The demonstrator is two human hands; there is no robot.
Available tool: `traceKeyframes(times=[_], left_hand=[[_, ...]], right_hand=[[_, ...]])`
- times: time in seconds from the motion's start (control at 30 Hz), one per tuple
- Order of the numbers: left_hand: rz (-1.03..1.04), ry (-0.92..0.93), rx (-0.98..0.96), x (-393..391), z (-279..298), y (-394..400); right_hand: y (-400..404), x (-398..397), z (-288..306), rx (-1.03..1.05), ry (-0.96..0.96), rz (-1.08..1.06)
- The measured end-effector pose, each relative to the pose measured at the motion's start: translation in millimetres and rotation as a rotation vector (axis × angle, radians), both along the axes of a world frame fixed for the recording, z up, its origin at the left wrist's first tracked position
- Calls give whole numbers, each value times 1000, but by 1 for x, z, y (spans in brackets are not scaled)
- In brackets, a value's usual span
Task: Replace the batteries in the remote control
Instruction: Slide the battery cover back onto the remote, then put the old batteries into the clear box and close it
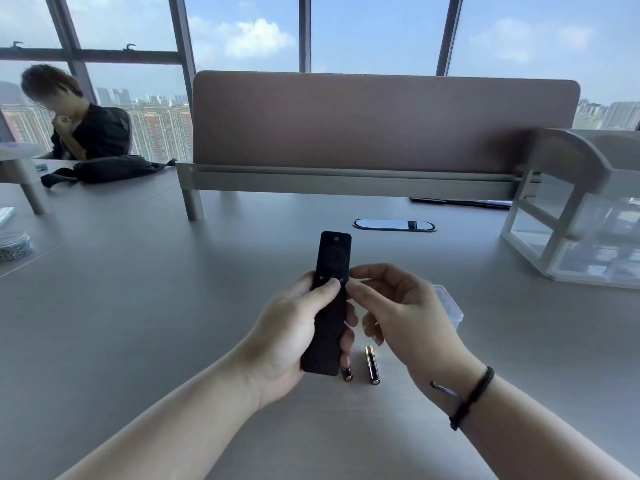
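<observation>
A slim black remote control point(330, 271) is held upright above the grey table point(138, 289), button side facing me. My left hand point(298, 327) is wrapped around its lower half, thumb pressed on the front near the small buttons. My right hand point(398, 306) hovers just right of the remote, fingers curled and apart, fingertips touching or nearly touching its right edge, holding nothing. Two black and gold batteries lie on the table below: one point(371, 365) fully visible, the other point(346, 373) partly hidden behind the remote and my fingers.
A clear plastic box point(450, 306) sits behind my right hand. A white desk organiser point(571, 230) stands at the right, a brown divider panel point(381, 123) at the back. A cable port point(394, 224) lies beyond the remote. A person point(83, 123) sits far left beside a black bag point(110, 169).
</observation>
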State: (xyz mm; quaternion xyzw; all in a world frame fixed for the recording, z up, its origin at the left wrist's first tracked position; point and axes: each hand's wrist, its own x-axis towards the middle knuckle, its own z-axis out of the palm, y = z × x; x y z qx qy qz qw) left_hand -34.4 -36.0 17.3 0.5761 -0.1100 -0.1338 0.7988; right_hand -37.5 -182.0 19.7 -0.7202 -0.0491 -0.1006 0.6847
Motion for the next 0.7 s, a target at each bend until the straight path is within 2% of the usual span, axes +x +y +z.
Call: traceKeyframes(times=[0.4,0.7], left_hand=[[-21,-89,12,-2,1,-1],[-143,-158,59,-3,-2,0]], right_hand=[[-2,1,1,62,-20,49],[-2,2,-1,111,0,41]])
